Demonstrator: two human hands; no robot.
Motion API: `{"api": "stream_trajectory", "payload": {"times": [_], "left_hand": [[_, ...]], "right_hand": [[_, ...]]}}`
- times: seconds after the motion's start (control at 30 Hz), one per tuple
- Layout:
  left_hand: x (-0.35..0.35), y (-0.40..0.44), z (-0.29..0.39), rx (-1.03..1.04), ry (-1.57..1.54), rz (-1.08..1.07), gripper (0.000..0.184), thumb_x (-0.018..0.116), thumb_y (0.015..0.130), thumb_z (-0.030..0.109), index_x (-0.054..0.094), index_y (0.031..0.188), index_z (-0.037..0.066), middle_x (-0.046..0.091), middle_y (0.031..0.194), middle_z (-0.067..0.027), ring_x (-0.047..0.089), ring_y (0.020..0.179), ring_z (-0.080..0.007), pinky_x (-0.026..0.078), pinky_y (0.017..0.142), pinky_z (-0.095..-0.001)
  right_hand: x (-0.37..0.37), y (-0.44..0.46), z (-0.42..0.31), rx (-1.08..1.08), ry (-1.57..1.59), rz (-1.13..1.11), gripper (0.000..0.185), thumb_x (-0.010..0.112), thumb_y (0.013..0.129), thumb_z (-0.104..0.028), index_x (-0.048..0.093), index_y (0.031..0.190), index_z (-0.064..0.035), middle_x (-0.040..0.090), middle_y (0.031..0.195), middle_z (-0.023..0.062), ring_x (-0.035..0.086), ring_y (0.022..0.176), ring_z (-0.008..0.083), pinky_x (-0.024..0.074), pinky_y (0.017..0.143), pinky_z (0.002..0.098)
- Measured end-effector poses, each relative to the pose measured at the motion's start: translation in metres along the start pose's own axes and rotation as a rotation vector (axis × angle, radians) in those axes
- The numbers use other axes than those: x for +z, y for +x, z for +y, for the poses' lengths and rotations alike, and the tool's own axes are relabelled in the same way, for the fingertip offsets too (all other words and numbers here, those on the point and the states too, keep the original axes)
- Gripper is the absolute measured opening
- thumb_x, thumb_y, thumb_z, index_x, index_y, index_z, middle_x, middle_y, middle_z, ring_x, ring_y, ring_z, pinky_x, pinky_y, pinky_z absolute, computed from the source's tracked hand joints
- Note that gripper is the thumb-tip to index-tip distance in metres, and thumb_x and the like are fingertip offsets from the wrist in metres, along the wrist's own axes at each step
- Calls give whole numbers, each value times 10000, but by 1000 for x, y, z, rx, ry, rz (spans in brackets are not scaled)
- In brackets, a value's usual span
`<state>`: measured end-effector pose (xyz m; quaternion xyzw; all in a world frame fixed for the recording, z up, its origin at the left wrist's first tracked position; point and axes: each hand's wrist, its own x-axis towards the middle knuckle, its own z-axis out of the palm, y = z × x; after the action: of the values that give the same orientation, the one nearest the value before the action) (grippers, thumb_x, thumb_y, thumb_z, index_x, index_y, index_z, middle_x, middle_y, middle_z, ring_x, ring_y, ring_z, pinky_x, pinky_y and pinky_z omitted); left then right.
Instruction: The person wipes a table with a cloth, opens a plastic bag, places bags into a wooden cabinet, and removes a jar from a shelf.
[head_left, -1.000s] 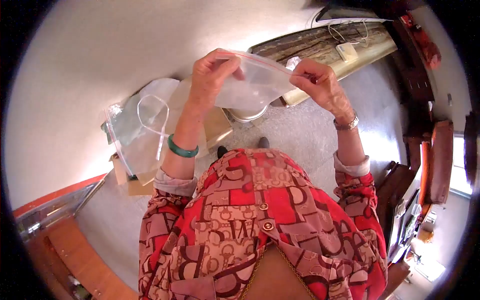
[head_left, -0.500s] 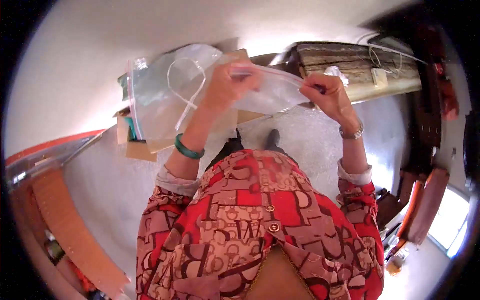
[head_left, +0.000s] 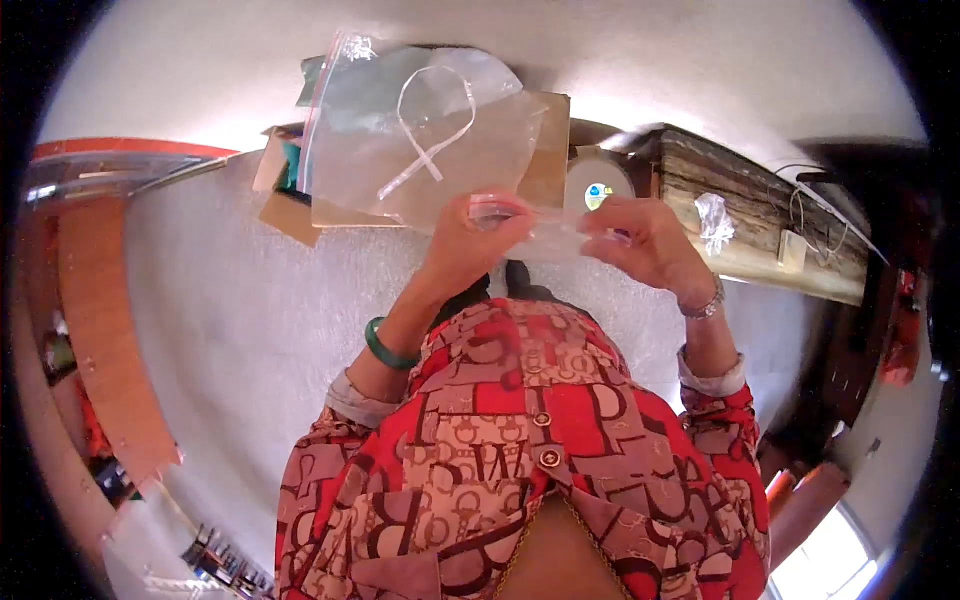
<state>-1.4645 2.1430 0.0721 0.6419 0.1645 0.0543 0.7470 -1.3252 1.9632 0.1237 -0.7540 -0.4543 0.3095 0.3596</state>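
Observation:
My left hand (head_left: 468, 248), with a green bangle at its wrist, pinches one end of a clear zip bag (head_left: 556, 238). The other end is gripped in my right hand (head_left: 648, 252), which wears a metal watch or bracelet. Between them the bag's plastic is bunched and short, held above the floor in front of my body. Beyond my hands, a larger clear zip bag (head_left: 350, 150) with a red-edged seal lies over a cardboard box (head_left: 545, 150). A looped white strip (head_left: 470, 100) rests on that bag.
At the right stands a wood-grained bench (head_left: 720, 170) holding crumpled clear plastic (head_left: 714, 222) and a small pale block (head_left: 792, 250) near a cable. A round container lid (head_left: 598, 182) with a label sits between box and bench. An orange-brown panel (head_left: 105, 330) stands left.
My hands have come closer together and lower, so the stretched bag is now bunched between them. The view has shifted, bringing the round lid into sight.

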Motion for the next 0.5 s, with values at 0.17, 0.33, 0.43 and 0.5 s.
{"api": "stream_trajectory", "payload": {"times": [0.17, 0.33, 0.43, 0.5], "left_hand": [[18, -24, 1, 2, 140, 68, 83, 621, 775, 66, 628, 831, 5, 616, 764, -27, 562, 715, -83, 474, 661, -233], [5, -32, -8, -51, 34, 185, 72, 612, 784, 66, 618, 820, 4, 616, 758, -30, 565, 713, -85, 469, 648, -226], [2, -46, -17, -25, 91, 254, 75, 604, 791, 69, 609, 818, -1, 612, 747, -30, 564, 704, -89, 469, 643, -227], [-1, -55, -17, -92, 46, 271, 69, 584, 801, 58, 605, 826, -3, 611, 765, -34, 567, 703, -101, 472, 639, -232]], "right_hand": [[29, 16, 17, -336, -105, 23, 190, 641, 753, -234, 628, 815, -55, 585, 771, 124, 570, 713, 298, 457, 590, 368], [57, 46, 16, -305, 149, -163, 99, 574, 787, -114, 585, 779, -16, 549, 718, 131, 524, 670, 299, 413, 589, 366], [66, 51, 8, -329, 255, -244, 93, 561, 799, -101, 581, 779, -12, 550, 710, 115, 521, 666, 266, 413, 602, 348], [75, 54, 3, -372, 290, -253, 97, 560, 803, -100, 578, 775, -9, 551, 711, 107, 521, 670, 246, 414, 610, 334]]}}
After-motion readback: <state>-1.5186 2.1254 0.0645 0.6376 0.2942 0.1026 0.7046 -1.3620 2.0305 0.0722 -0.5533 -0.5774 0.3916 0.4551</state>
